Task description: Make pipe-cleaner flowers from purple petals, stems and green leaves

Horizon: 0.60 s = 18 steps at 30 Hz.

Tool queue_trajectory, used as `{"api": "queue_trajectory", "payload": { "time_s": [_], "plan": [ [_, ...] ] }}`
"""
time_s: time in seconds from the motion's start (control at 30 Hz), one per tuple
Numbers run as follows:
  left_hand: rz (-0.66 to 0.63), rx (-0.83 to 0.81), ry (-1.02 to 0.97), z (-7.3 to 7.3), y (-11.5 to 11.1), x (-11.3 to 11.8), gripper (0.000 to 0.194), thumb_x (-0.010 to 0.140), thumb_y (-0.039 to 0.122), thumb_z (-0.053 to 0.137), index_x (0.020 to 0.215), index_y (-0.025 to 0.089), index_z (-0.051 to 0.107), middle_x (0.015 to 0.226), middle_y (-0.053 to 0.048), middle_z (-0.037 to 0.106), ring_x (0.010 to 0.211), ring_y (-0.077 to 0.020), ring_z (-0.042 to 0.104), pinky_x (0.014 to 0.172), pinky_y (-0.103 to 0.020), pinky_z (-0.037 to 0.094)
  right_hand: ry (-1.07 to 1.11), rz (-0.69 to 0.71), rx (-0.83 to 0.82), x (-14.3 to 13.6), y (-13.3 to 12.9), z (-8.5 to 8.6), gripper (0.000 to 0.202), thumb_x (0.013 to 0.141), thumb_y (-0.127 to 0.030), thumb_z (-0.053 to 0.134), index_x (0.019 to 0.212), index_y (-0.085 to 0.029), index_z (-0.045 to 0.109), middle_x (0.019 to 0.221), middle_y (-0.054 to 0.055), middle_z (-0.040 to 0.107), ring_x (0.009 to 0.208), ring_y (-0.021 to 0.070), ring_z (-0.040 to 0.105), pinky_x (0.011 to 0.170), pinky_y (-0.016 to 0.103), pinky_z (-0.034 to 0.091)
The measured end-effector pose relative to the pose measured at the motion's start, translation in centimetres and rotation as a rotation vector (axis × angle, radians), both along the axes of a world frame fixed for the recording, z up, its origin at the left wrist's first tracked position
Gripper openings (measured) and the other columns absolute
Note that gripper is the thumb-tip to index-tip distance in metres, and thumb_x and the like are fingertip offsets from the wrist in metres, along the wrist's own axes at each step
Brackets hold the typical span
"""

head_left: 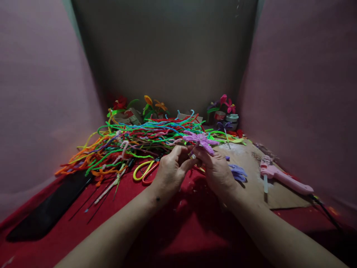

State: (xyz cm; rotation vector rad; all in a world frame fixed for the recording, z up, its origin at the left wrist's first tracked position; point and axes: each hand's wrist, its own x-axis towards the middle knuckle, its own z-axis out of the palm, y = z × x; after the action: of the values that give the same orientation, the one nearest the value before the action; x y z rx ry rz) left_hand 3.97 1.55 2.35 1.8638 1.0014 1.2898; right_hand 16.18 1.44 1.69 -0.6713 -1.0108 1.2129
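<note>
A light purple flower [201, 140] of fuzzy pipe cleaner stands above my fingertips, near the middle of the view. My right hand [216, 167] pinches the flower at its base from the right. From the left, my left hand [173, 165] meets it with thumb and forefinger pinched together just below the flower; what lies between these fingertips is too small to make out. Right of my right hand, a bundle of blue-purple fuzzy loops [238, 173] lies on a sheet of cardboard [287, 197].
Behind my hands is a heap of colourful pipe cleaners [156, 130]. Scissors [143, 173] and a black flat object [50, 208] lie left; a pink glue gun [287, 179] rests on the cardboard. Finished flowers [160, 105] and a small jar [232, 119] stand at the back.
</note>
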Motion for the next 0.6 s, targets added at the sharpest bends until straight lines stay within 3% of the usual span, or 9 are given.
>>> {"api": "queue_trajectory", "payload": {
  "time_s": [0.13, 0.3, 0.37, 0.5, 0.6],
  "plan": [
    [0.162, 0.296, 0.224, -1.2, 0.2, 0.0, 0.008, 0.084, 0.026, 0.05, 0.085, 0.019, 0.054, 0.073, 0.0, 0.061, 0.065, -0.0105, 0.057, 0.063, -0.022, 0.044, -0.023, -0.009, -0.042, -0.4, 0.1, -0.4, 0.019, 0.07, -0.032, 0.067, 0.062, -0.015, 0.064, 0.055, -0.004, 0.045, 0.052, 0.007, 0.032, 0.049, 0.023, 0.025],
    [0.171, 0.506, 0.326, -1.3, 0.6, -0.4, 0.014, 0.086, 0.015, 0.043, 0.083, 0.017, 0.056, 0.071, -0.002, 0.06, 0.064, -0.011, 0.056, 0.062, -0.022, 0.043, -0.031, -0.026, -0.035, -0.6, 0.1, -0.7, 0.023, 0.071, -0.033, 0.067, 0.057, -0.016, 0.06, 0.05, -0.006, 0.039, 0.05, 0.007, 0.029, 0.049, 0.023, 0.025],
    [0.171, 0.455, 0.291, -1.2, 0.6, -0.4, 0.015, 0.085, 0.015, 0.043, 0.085, 0.018, 0.057, 0.072, -0.001, 0.061, 0.064, -0.0107, 0.056, 0.062, -0.022, 0.043, -0.017, -0.001, -0.02, -0.6, 0.2, -0.8, 0.018, 0.07, -0.033, 0.068, 0.063, -0.016, 0.064, 0.052, -0.005, 0.045, 0.052, 0.0075, 0.033, 0.052, 0.023, 0.029],
    [0.167, 0.2, 0.099, -0.5, 0.2, 0.1, 0.013, 0.084, 0.02, 0.047, 0.088, 0.018, 0.06, 0.075, 0.0, 0.061, 0.062, -0.0089, 0.053, 0.06, -0.02, 0.042, -0.025, 0.035, 0.039, -0.8, 0.0, -0.3, 0.017, 0.07, -0.033, 0.066, 0.077, -0.019, 0.071, 0.063, -0.002, 0.058, 0.056, 0.0093, 0.042, 0.054, 0.024, 0.035],
    [0.088, -0.068, -0.099, 0.3, -0.2, 0.4, 0.013, 0.081, 0.025, 0.052, 0.072, 0.017, 0.057, 0.058, 0.004, 0.048, 0.047, -0.005, 0.04, 0.046, -0.017, 0.034, -0.038, 0.045, 0.071, -0.8, -0.1, 0.1, 0.016, 0.07, -0.032, 0.066, 0.077, -0.019, 0.072, 0.061, -0.001, 0.06, 0.054, 0.0099, 0.044, 0.053, 0.024, 0.037]
  ]
}}
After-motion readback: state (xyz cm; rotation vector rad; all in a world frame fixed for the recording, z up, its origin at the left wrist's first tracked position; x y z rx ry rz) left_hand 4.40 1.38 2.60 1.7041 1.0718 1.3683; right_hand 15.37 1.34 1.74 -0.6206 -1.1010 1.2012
